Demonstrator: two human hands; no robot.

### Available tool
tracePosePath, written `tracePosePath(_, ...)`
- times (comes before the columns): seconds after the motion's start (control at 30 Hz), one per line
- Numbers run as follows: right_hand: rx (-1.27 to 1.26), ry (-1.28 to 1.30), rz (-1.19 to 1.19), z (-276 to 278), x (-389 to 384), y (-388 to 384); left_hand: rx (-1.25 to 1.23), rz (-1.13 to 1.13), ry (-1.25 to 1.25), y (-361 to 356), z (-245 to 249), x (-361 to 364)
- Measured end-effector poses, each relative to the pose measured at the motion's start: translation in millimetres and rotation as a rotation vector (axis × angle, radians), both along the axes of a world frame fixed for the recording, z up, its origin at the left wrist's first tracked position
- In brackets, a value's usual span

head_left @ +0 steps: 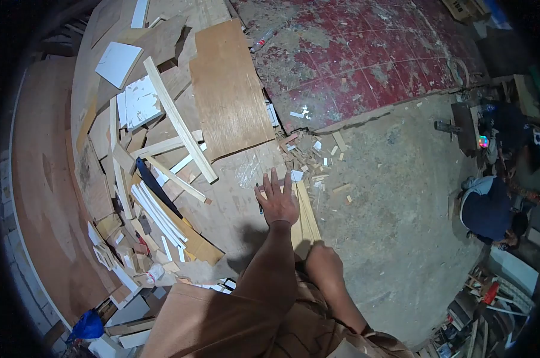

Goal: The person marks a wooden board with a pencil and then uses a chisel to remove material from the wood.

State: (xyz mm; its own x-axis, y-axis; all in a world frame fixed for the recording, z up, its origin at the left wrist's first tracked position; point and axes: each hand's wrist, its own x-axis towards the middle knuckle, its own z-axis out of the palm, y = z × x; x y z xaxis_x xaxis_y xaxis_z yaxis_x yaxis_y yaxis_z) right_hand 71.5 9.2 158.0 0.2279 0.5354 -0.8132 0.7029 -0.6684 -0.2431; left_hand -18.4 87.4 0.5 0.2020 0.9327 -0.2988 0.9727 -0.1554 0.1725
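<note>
My left hand [280, 200] lies palm down with fingers spread over the far end of some pale wooden strips [305, 215]. A small white piece [297, 175] shows just beyond its fingertips, and a thin dark pen-like stick [260, 208] pokes out at its left edge. Close to my body, my right hand [325, 262] is closed at the near end of the strips, its fingers curled and mostly hidden. The strips run lengthwise between both hands, along the right edge of the plywood work surface [234, 197].
A brown plywood sheet [231, 89], long battens [180, 119] and white offcuts [141, 101] lie ahead and left. Small wood scraps [317, 164] litter the concrete floor [389, 215]. Another person [491, 206] crouches at far right, near a clutter of tools.
</note>
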Motion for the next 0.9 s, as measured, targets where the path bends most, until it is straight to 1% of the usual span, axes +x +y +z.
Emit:
tracePosePath(0.07, -0.043, -0.015, 0.001, 16, 2, 2, -0.014, 0.002, 0.011, -1, 0, -1)
tracePosePath(0.1, -0.043, -0.015, 0.006, 12, 2, 7, -0.018, 0.0, 0.012, 0, 0, -1)
tracePosePath(0.17, -0.013, 0.039, -0.014, -13, 4, 28, -0.022, 0.0, 0.016, -1, 0, -1)
tracePosePath(0.23, 0.078, 0.013, -0.048, -65, -1, 45, -0.014, -0.001, 0.026, 0, -2, 0)
tracePosePath(0.27, 0.083, 0.013, -0.048, -85, -4, 51, -0.01, -0.001, 0.025, -2, -13, -2)
tracePosePath(0.3, 0.161, -0.023, -0.039, -101, -9, 56, 0.097, -0.019, 0.033, -6, -32, -6)
tracePosePath(0.33, 0.238, -0.059, -0.033, -105, -11, 60, 0.202, -0.038, 0.041, -3, -31, -5)
tracePosePath(0.37, 0.238, -0.058, -0.037, -105, -11, 56, 0.203, -0.043, 0.041, -3, -28, -5)
tracePosePath(0.43, 0.227, -0.065, -0.069, -96, -17, 35, 0.04, 0.0, -0.007, -3, -14, -3)
tracePosePath(0.5, 0.219, -0.033, -0.038, -81, -16, 5, 0.027, -0.012, 0.007, -1, -2, 0)
tracePosePath(0.53, 0.17, -0.019, -0.057, -65, -15, -6, 0.019, -0.016, 0.026, -1, 1, 0)
tracePosePath(0.6, 0.12, -0.003, -0.068, -36, -10, -18, 0.021, -0.008, 0.008, -2, -3, 0)
tracePosePath(0.67, 0.044, -0.016, -0.088, -22, -7, -23, 0.022, 0.002, -0.007, -2, -4, -2)
tracePosePath(0.77, 0.091, -0.005, -0.057, -46, -4, -5, 0.021, -0.003, -0.008, -1, -2, -1)
tracePosePath(0.83, 0.143, -0.017, -0.074, -84, -7, 19, 0.001, -0.003, 0.002, -1, -1, 0)
tracePosePath(0.9, 0.167, -0.038, -0.106, -100, -14, 39, 0.042, -0.014, 0.0, -5, -19, -5)
